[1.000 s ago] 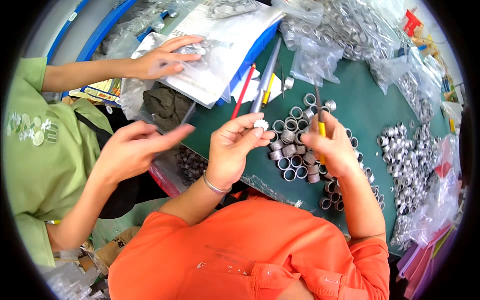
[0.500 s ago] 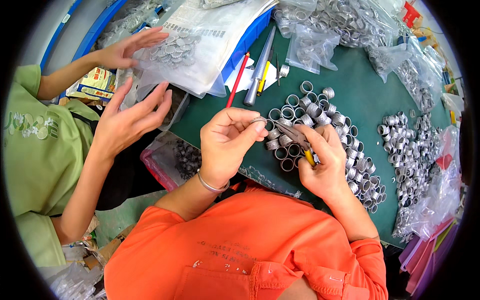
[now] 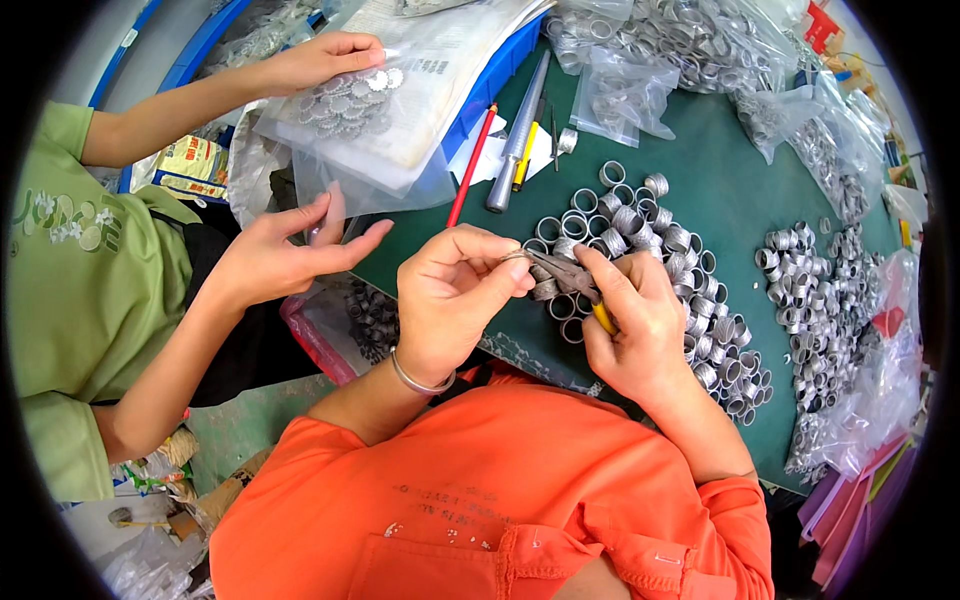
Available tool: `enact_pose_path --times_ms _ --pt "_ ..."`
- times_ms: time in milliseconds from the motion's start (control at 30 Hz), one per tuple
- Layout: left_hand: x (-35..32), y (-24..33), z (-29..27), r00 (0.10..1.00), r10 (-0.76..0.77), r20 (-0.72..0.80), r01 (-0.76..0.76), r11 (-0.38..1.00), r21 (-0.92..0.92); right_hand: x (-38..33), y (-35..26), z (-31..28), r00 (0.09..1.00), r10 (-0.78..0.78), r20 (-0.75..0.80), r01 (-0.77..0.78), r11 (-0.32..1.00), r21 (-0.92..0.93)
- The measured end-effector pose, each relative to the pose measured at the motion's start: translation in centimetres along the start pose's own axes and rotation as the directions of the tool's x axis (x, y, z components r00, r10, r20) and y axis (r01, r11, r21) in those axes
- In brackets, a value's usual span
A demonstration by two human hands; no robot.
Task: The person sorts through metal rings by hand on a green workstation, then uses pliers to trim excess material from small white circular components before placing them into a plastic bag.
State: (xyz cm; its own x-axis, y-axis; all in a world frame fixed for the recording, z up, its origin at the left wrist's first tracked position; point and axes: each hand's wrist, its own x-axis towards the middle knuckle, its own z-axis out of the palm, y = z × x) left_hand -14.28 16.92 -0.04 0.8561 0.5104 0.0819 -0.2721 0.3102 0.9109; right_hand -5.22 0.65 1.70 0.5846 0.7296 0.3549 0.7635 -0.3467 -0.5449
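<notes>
Between thumb and index finger, my left hand [image 3: 455,290] pinches a grey metal ring [image 3: 517,255], mostly covered by the fingertips. My right hand [image 3: 640,320] is closed round pliers [image 3: 603,316] with yellow handles. The plier jaws [image 3: 550,265] point left and meet the ring's edge; whether they grip it I cannot tell. Just beyond and to the right of both hands, a loose heap of grey metal rings [image 3: 628,220] covers the green table [image 3: 480,325].
Left, a co-worker's hands [image 3: 285,255] handle a clear bag of scalloped metal pieces [image 3: 350,100] over papers on a blue tray [image 3: 495,85]. A red pencil [image 3: 472,165] and a tapered metal rod [image 3: 520,135] lie ahead. More rings [image 3: 820,300] and bagged parts [image 3: 690,50] sit right and far.
My hands and the pliers have shifted slightly down, with the plier jaws still at the ring. The co-worker's far hand has moved right to the bag's pieces; the nearer hand has lowered.
</notes>
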Motion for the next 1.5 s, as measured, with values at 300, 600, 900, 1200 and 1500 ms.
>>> enact_pose_path --times_ms 300,600,900,1200,1500 --pt "0.3 1.6 -0.6 0.967 -0.181 0.177 0.143 0.967 0.209 -0.4 0.3 0.0 0.993 0.058 0.103 -0.079 0.974 0.213" --pt "0.1 1.4 -1.6 0.962 -0.128 0.239 0.061 0.961 0.270 -0.2 0.0 -0.7 0.866 0.179 0.466 -0.458 0.658 0.598" --pt "-0.1 1.4 -1.7 0.971 -0.189 0.143 0.182 0.981 0.059 0.3 -0.6 -1.7 0.746 0.231 0.624 -0.658 0.395 0.641" --pt "0.2 1.3 -1.8 0.970 -0.224 0.091 0.219 0.974 0.062 0.2 -0.5 -1.3 0.958 0.183 0.219 -0.255 0.894 0.369" --pt "0.2 1.8 -1.5 0.964 -0.249 0.093 0.243 0.967 0.072 0.4 -1.0 -0.9 0.947 0.236 0.216 -0.301 0.886 0.352"
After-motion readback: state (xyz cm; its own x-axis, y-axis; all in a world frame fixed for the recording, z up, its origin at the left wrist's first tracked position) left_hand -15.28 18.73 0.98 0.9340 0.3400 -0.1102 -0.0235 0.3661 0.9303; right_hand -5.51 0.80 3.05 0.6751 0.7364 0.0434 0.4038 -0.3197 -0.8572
